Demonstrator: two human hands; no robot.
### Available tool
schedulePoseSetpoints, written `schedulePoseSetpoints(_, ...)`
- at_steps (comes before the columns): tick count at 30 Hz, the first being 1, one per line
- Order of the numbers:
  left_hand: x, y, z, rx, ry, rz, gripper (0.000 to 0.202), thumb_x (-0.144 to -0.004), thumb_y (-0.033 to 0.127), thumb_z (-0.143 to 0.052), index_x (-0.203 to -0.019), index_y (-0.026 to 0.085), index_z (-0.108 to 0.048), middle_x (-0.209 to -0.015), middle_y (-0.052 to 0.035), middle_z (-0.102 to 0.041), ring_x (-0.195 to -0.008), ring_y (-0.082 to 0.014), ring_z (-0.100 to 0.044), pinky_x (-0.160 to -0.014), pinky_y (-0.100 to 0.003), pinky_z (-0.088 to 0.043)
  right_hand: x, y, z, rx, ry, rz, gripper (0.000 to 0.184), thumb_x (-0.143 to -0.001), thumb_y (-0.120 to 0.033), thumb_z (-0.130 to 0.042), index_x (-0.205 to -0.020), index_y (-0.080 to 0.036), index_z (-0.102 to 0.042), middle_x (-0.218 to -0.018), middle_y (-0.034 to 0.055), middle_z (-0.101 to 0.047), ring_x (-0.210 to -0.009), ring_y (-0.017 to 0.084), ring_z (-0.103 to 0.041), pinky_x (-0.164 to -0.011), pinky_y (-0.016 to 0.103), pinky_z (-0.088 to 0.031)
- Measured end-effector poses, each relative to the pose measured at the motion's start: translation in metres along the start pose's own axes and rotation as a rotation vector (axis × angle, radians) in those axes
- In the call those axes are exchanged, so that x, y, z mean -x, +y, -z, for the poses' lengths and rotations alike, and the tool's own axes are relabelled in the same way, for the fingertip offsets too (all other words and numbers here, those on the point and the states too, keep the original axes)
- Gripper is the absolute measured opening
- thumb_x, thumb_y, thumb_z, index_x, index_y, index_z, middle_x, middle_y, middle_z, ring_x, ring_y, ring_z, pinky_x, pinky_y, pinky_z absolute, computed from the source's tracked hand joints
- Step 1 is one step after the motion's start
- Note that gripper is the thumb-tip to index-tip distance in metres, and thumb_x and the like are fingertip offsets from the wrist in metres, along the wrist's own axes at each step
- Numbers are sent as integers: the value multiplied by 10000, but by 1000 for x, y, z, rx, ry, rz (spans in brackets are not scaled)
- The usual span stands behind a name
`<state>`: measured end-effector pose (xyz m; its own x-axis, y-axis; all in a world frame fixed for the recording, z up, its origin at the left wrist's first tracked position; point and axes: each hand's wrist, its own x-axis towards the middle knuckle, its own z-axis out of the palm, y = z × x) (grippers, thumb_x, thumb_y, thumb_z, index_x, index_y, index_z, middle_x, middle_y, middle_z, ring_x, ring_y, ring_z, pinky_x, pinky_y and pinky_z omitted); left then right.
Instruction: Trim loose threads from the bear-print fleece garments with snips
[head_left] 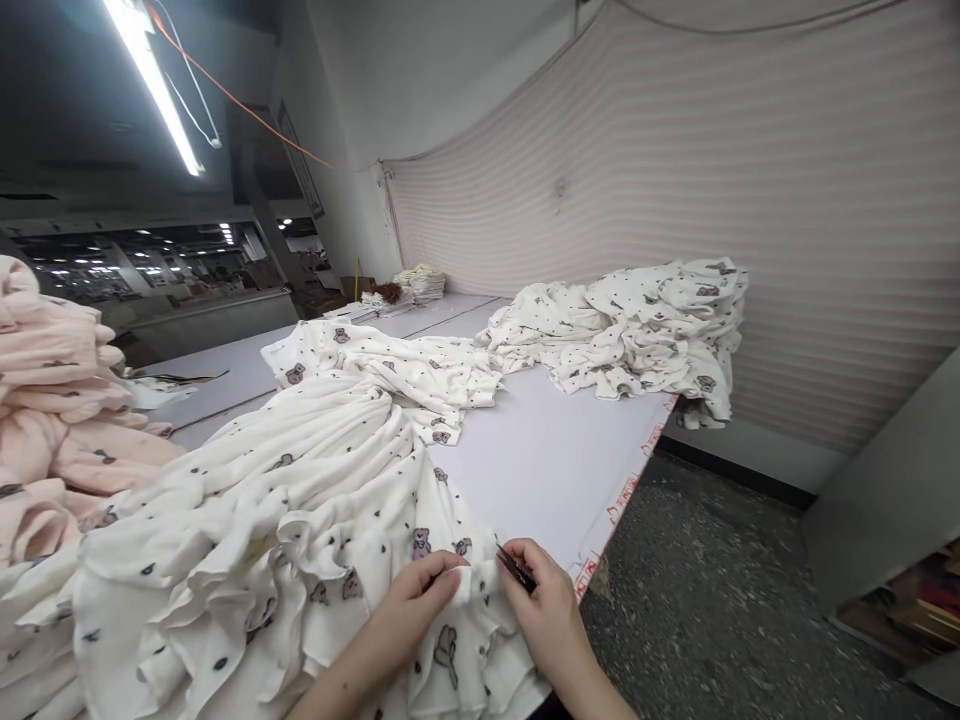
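Note:
White fleecy fabric with a bear print (330, 500) spreads in gathered folds over the near side of the table. My left hand (420, 590) pinches an edge of this fabric between thumb and fingers, close to the table's front corner. Just right of it, my right hand (544, 595) is closed around small dark thread snips (516, 570), their tip pointing up and left beside the fabric. Part of the snips is hidden in the palm. The fabric hangs over the table edge below both hands.
A heap of the same printed fabric (622, 320) lies at the table's far right corner. Pink fleece (60, 420) is piled at the left. Folded cloth stacks (420, 283) stand at the back. A striped sheet (675, 200) covers the wall, and a grey cabinet (885, 500) stands right.

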<state>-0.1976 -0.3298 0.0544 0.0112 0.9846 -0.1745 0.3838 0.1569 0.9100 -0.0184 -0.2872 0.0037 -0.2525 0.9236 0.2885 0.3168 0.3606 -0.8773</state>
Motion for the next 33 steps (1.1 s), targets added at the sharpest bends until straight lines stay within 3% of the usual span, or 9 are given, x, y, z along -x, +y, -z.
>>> schedulePoseSetpoints(5,1,0,-1,229,57,48,230,-859,382,-514,-975,214,-619,-994,-11,-656,-1047,-223,-551,-940,-334,-407,1,-13,-10,-250,-17,16,171,-910,-323,-524,-1011,-207,-598,-952,52,-660,-913,187,-635,-774,244,-494)
schedulePoseSetpoints(10,3,1,-3,244,25,-55,268,-815,431,-599,-914,185,-636,-945,-32,-662,-978,-226,-570,-905,-327,-417,3,-20,-16,-194,-33,60,98,-890,-281,-556,-934,-226,-624,-899,30,-619,-859,178,-612,-758,249,-482)
schedulePoseSetpoints(15,4,0,-4,498,116,72,305,-764,456,-652,-924,198,-630,-897,-27,-677,-923,-229,-592,-832,-327,-454,8,-16,-13,-96,-15,75,246,-871,-296,-562,-1107,-265,-621,-990,30,-638,-888,183,-633,-742,237,-499)
schedulePoseSetpoints(18,3,-1,-4,419,99,19,296,-766,438,-657,-927,190,-659,-939,-48,-687,-969,-247,-586,-889,-354,-436,9,-14,-13,-21,-29,80,284,-871,-298,-566,-1148,-282,-626,-1012,21,-671,-898,185,-647,-753,234,-503)
schedulePoseSetpoints(23,1,-6,-4,276,74,-81,286,-804,411,-623,-937,170,-701,-954,-71,-689,-973,-258,-585,-911,-374,-424,4,-18,-14,16,-69,22,222,-889,-325,-547,-1053,-269,-684,-964,21,-705,-897,205,-656,-738,253,-506)
schedulePoseSetpoints(33,2,-6,1,359,-10,-43,289,-798,388,-644,-998,192,-714,-983,-55,-713,-1021,-257,-587,-940,-373,-422,6,-19,-10,-11,-88,24,254,-860,-287,-590,-1101,-262,-667,-1008,29,-697,-937,204,-645,-790,263,-493)
